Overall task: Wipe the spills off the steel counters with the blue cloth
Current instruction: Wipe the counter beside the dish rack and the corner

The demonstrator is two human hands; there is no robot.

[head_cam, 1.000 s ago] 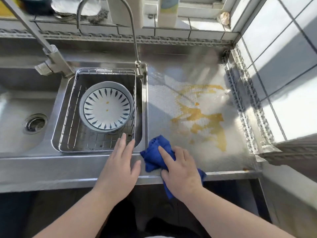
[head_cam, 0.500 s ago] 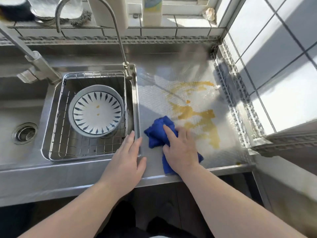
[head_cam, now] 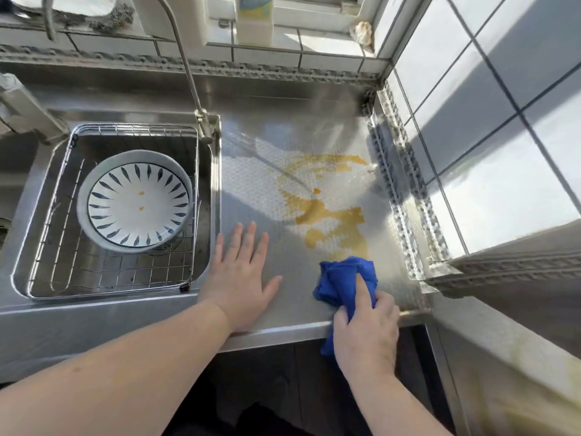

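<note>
A yellow-orange spill (head_cam: 330,212) spreads over the textured steel counter (head_cam: 251,184) right of the sink. The bunched blue cloth (head_cam: 339,278) lies on the counter at the spill's near edge, with a tail hanging over the front lip. My right hand (head_cam: 366,328) holds the cloth, its index finger stretched over the top and the other fingers curled round it. Flat on the counter to the left of the cloth rests my left hand (head_cam: 240,275), fingers spread, just right of the sink.
A wire basket (head_cam: 110,278) in the sink holds a white plate with blue marks (head_cam: 135,199). A thin tap (head_cam: 185,64) rises at the sink's back right corner. Tiled walls close the back and right. A bottle (head_cam: 254,17) stands on the sill.
My right hand has slid the cloth rightward to the spill's near edge. My left hand has moved from the sink's rim onto the counter and spread flat.
</note>
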